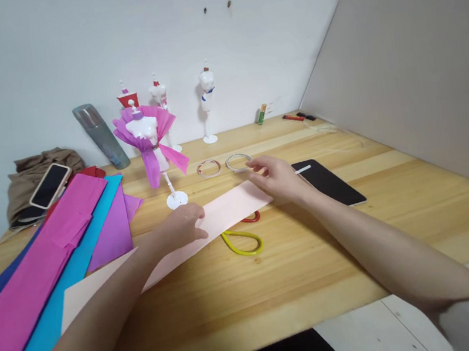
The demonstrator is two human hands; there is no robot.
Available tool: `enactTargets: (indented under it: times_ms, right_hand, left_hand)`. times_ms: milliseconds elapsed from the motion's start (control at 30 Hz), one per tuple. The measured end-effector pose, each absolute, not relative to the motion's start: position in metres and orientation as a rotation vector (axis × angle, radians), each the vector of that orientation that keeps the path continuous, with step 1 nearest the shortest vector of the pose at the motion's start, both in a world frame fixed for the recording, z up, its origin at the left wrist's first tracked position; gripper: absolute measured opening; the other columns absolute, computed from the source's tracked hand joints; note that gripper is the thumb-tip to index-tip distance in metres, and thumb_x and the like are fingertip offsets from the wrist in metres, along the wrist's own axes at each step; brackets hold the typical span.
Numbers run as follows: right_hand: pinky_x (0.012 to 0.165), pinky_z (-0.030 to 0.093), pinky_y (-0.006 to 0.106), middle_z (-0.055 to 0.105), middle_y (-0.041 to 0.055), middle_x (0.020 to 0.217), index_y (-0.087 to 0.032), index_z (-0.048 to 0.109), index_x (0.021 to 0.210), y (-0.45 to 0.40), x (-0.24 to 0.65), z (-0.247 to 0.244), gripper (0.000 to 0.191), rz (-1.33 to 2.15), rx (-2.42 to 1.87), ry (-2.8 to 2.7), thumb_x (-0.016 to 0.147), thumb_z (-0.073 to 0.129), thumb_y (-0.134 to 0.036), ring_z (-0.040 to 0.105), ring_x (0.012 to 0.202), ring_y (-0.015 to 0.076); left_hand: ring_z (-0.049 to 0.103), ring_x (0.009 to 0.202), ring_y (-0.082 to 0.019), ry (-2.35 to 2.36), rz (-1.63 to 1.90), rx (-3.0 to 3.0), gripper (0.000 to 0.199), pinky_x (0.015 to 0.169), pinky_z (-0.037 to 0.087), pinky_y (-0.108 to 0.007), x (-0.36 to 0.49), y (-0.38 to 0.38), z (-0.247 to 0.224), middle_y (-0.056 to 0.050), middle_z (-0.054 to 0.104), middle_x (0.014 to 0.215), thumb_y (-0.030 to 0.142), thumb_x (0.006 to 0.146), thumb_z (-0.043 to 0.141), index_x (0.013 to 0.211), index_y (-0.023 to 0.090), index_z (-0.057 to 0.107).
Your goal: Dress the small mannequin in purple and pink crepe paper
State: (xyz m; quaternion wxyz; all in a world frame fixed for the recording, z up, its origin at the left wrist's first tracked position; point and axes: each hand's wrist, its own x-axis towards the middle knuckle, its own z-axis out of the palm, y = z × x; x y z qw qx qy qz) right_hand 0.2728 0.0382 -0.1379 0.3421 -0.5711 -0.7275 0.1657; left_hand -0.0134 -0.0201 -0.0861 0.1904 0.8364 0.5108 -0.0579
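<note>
A long strip of pale pink paper (pixel 230 206) lies slantwise across the table, its left part passing under my left forearm. My left hand (pixel 182 225) is over the middle of the strip, thumb and fingers apart. At the strip's right end is my right hand (pixel 277 177), fingers slightly spread and the fingertips close to a white tape roll (pixel 239 162). Scissors with yellow handles (pixel 246 250) lie partly beneath the paper; their blades are hidden. Behind the strip stands a small white mannequin (pixel 145 131) wrapped in purple and pink paper.
Magenta paper (pixel 48 264), blue paper (pixel 34 343) and purple paper (pixel 112 230) are stacked at left, near a phone (pixel 50 185). A bottle (pixel 101 137) and several more mannequins (pixel 208 85) line the wall. A black tablet (pixel 328 181) lies right; a second tape roll (pixel 209 169) sits mid-table.
</note>
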Motion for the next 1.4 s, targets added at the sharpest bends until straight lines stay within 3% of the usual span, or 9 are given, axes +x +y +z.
enactTargets:
  times_ms: [133,233,333,467,533,733,967,1167,1400]
  right_hand:
    - [0.109,0.046,0.048,0.073,0.0112,0.127,-0.021,0.074,0.122,0.052,0.262,-0.14,0.038,0.461,-1.053,-2.445,0.085,0.063,-0.023,0.062,0.123,0.0303]
    - [0.109,0.043,0.048,0.073,0.0138,0.123,-0.019,0.074,0.121,0.061,0.25,-0.138,0.037,0.473,-0.884,-2.677,0.085,0.068,-0.027,0.062,0.12,0.03]
    - [0.103,0.044,0.045,0.074,0.0144,0.115,-0.017,0.074,0.115,0.067,0.241,-0.137,0.034,0.492,-0.92,-2.725,0.082,0.071,-0.027,0.063,0.111,0.0292]
    - [0.081,0.042,0.032,0.07,0.0064,0.085,-0.017,0.07,0.082,0.069,0.235,-0.135,0.007,0.585,-0.972,-2.766,0.081,0.065,-0.023,0.06,0.087,0.022]
    - [0.072,0.038,0.029,0.065,0.0039,0.079,-0.017,0.063,0.074,0.069,0.235,-0.132,0.007,0.624,-1.016,-2.759,0.08,0.062,-0.022,0.056,0.079,0.019]
    - [0.062,0.032,0.027,0.064,0.0022,0.077,-0.019,0.06,0.077,0.061,0.238,-0.118,0.01,0.696,-1.266,-2.649,0.081,0.059,-0.028,0.053,0.069,0.0165]
    - [0.075,0.045,0.029,0.075,0.0042,0.1,-0.021,0.071,0.096,0.049,0.248,-0.103,0.022,0.985,-1.113,-2.676,0.079,0.058,-0.025,0.066,0.091,0.0229]
    - [0.071,0.044,0.029,0.073,0.0036,0.088,-0.019,0.072,0.09,0.043,0.246,-0.099,0.019,0.975,-1.143,-2.695,0.082,0.056,-0.027,0.064,0.082,0.0213]
    - [0.063,0.041,0.028,0.071,0.0021,0.078,-0.02,0.071,0.081,0.042,0.25,-0.102,0.012,1.035,-1.129,-2.79,0.081,0.061,-0.026,0.062,0.073,0.0198]
  left_hand:
    - [0.065,0.116,-0.032,1.513,-0.378,2.421,0.029,0.092,0.051,-0.038,-0.012,-0.025,-0.083,-0.015,0.067,0.126,0.025,0.086,0.07,0.112,0.015,0.064]
    - [0.066,0.111,-0.034,1.665,-0.498,2.396,0.031,0.083,0.05,-0.037,-0.016,-0.021,-0.082,-0.017,0.068,0.122,0.03,0.086,0.071,0.111,0.015,0.064]
    - [0.067,0.106,-0.032,1.74,-0.585,2.341,0.025,0.076,0.046,-0.034,-0.026,-0.012,-0.081,-0.013,0.07,0.114,0.032,0.084,0.071,0.104,0.018,0.064]
    - [0.064,0.09,-0.026,1.693,-0.585,2.335,0.014,0.065,0.037,-0.032,-0.043,-0.002,-0.084,-0.007,0.068,0.094,0.03,0.08,0.066,0.083,0.019,0.058]
    - [0.061,0.085,-0.023,1.651,-0.521,2.327,0.015,0.062,0.032,-0.032,-0.049,-0.001,-0.088,-0.004,0.064,0.086,0.028,0.077,0.064,0.075,0.021,0.052]
    - [0.056,0.081,-0.02,1.74,-0.29,2.219,0.013,0.062,0.029,-0.031,-0.051,-0.007,-0.089,-0.002,0.059,0.084,0.022,0.077,0.058,0.072,0.021,0.046]
    - [0.054,0.075,-0.019,1.633,-0.228,2.059,0.017,0.061,0.032,-0.03,-0.07,-0.014,-0.083,-0.001,0.056,0.077,0.034,0.078,0.057,0.07,0.021,0.049]
    - [0.053,0.077,-0.02,1.535,-0.207,2.069,0.018,0.064,0.036,-0.03,-0.078,-0.019,-0.087,-0.001,0.058,0.084,0.038,0.076,0.06,0.077,0.021,0.053]
    - [0.046,0.069,-0.016,1.398,-0.223,2.116,0.02,0.061,0.033,-0.029,-0.083,-0.018,-0.079,0.001,0.049,0.073,0.033,0.076,0.057,0.067,0.021,0.044]
